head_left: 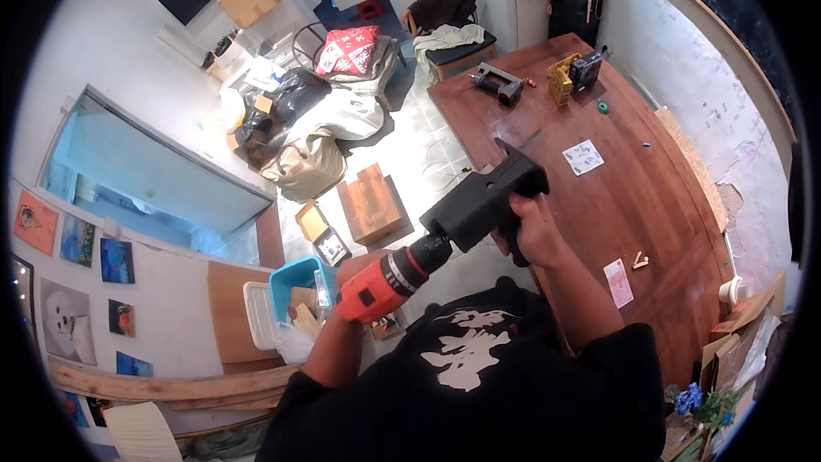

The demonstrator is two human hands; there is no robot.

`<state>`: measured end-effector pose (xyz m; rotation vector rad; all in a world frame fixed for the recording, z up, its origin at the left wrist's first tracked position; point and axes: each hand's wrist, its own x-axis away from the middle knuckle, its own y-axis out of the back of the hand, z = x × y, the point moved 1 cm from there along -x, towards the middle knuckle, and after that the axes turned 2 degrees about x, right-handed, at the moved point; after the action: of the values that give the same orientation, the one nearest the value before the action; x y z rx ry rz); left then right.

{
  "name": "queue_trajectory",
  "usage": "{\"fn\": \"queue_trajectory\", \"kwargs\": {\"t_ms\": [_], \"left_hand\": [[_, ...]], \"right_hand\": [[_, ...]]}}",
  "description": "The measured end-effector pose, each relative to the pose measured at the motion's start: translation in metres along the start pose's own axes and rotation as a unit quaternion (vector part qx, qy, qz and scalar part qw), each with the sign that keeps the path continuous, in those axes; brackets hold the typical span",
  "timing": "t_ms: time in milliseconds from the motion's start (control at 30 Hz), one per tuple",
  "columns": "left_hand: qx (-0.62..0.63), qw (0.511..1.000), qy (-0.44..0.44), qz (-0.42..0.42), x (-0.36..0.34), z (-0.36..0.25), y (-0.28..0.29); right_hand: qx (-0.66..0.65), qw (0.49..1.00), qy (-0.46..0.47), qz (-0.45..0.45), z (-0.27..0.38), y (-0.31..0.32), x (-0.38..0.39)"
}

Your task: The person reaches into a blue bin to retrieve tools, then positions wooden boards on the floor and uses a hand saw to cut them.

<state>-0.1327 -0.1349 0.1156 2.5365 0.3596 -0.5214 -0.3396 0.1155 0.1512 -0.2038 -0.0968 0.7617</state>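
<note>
A red-and-black cordless drill (pixel 385 284) is gripped by my left hand (pixel 351 267), which is mostly hidden behind the tool's body. The drill's front end points up and right, meeting the rear of a black saw attachment (pixel 485 201). My right hand (pixel 536 231) has its fingers wrapped round the attachment's handle. A thin blade-like strip shows past the attachment's far end, over the wooden table (pixel 650 205). Both tools are held in the air in front of my body, near the table's left edge.
On the table are a grey-and-black power tool (pixel 498 84), a yellow box (pixel 561 79), a green ring (pixel 603 107), a white sheet (pixel 582 157) and a pink slip (pixel 617 282). A wooden block (pixel 373 202), an open case (pixel 323 233) and a blue bin (pixel 295 278) stand on the floor.
</note>
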Motion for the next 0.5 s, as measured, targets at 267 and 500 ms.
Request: {"fn": "queue_trajectory", "kwargs": {"t_ms": [267,500], "left_hand": [[-0.179,0.983,0.038,-0.002,0.000,-0.031,0.018],[-0.059,0.998,0.009,-0.012,0.001,-0.032,0.025]], "right_hand": [[0.002,1.000,0.016,0.026,-0.003,-0.023,-0.007],[0.025,1.000,0.004,0.001,0.013,-0.041,-0.008]]}}
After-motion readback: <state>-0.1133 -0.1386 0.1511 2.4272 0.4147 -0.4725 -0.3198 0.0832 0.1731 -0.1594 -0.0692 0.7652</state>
